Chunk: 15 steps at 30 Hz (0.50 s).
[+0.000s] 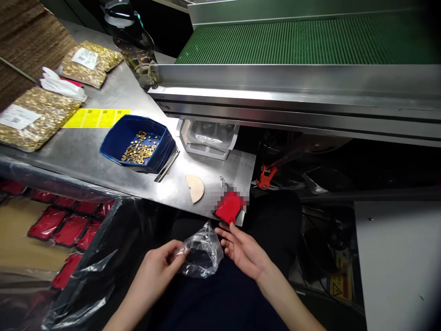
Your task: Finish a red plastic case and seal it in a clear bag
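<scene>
My left hand (pixel 164 263) pinches the edge of a clear plastic bag (pixel 215 250) between thumb and fingers, above my lap. The bag's mouth is spread apart. My right hand (pixel 243 250) is open beside the bag, its fingers loosely stretched out and palm turned partly up. Its fingertips come close to a red flat item (pixel 229 207) with a black edge at the table corner; whether they touch it I cannot tell. Part of that item is blurred. A small metal clip (pixel 224 181) sticks out from its top. Left of it lies a pale half-round piece (pixel 195 188).
A blue bin (pixel 117 142) with small gold pieces stands on the metal table (pixel 144 187), a pen (pixel 167 165) beside it. Behind are a grey tray (pixel 206 151) and a green conveyor belt (pixel 292 43). Gold-filled bags (pixel 37 110) lie left. A plastic-lined box (pixel 20 239) holds several red items.
</scene>
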Tool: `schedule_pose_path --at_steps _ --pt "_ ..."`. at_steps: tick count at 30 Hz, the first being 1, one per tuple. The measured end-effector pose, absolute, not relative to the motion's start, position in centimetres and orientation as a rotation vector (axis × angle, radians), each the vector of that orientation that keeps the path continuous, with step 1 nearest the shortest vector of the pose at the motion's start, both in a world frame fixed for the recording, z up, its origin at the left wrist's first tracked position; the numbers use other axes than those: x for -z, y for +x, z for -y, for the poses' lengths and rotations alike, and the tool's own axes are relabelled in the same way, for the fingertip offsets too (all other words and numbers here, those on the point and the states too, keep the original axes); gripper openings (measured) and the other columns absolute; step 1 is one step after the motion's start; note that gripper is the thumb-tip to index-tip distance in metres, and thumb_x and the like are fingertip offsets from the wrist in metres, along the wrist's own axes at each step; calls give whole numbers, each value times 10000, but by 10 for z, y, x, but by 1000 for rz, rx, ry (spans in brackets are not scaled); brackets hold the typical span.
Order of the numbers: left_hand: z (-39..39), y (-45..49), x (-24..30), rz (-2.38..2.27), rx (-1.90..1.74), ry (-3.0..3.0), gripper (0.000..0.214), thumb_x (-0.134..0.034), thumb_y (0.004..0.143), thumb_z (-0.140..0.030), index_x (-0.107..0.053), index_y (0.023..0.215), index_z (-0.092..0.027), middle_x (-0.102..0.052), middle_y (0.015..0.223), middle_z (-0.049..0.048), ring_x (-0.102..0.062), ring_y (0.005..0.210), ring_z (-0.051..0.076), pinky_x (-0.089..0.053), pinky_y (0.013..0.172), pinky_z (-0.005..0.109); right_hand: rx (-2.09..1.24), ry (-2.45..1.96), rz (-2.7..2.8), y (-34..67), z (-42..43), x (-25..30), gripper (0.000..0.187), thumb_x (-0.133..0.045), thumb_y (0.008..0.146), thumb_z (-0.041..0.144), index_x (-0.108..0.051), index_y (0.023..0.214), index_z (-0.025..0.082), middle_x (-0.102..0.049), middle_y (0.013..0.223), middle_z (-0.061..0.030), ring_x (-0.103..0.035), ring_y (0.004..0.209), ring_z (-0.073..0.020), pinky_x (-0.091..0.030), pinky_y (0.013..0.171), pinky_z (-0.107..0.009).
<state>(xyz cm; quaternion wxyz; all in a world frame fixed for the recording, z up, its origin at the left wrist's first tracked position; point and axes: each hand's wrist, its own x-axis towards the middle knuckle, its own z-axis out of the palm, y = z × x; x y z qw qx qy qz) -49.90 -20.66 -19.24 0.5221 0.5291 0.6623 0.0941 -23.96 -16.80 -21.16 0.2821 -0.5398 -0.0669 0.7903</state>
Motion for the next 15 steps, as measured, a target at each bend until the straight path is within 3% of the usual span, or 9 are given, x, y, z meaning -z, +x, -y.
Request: schedule_pose_path --at_steps 4,7,10,15 --pt "197 -487 181 -1596 -231 1352 400 -477 1022 -531 -705 892 -229 -686 750 -14 -613 688 192 -400 636 260 -1996 -1432 33 -254 163 219 550 -839 754 620 -754 1064 175 -732 1195 -94 -660 758 -86 -548 640 -184" --pt "193 -480 176 -1596 -232 1398 407 -442 1043 -510 -690 878 -232 -688 747 -16 -637 693 191 -397 642 266 -1871 -1434 47 -250 166 214 474 -868 763 544 -749 1076 208 -735 1186 -68 -697 987 -156 -582 823 -244" --pt "192 -474 174 -1626 -206 1468 434 -402 1059 -493 -632 804 -228 -646 697 -20 -621 658 180 -382 647 279 -1711 -1472 219 -233 170 204 434 -862 792 483 -738 1119 225 -730 1230 -48 -657 1142 -195 -534 981 -290" --pt "189 -458 180 -1674 -93 1678 407 -378 1051 -406 -518 718 -218 -620 686 5 -605 644 192 -333 630 310 -1281 -1757 722 -195 179 158 415 -725 894 527 -707 1143 195 -767 1047 -65 -697 936 -219 -538 909 -326"
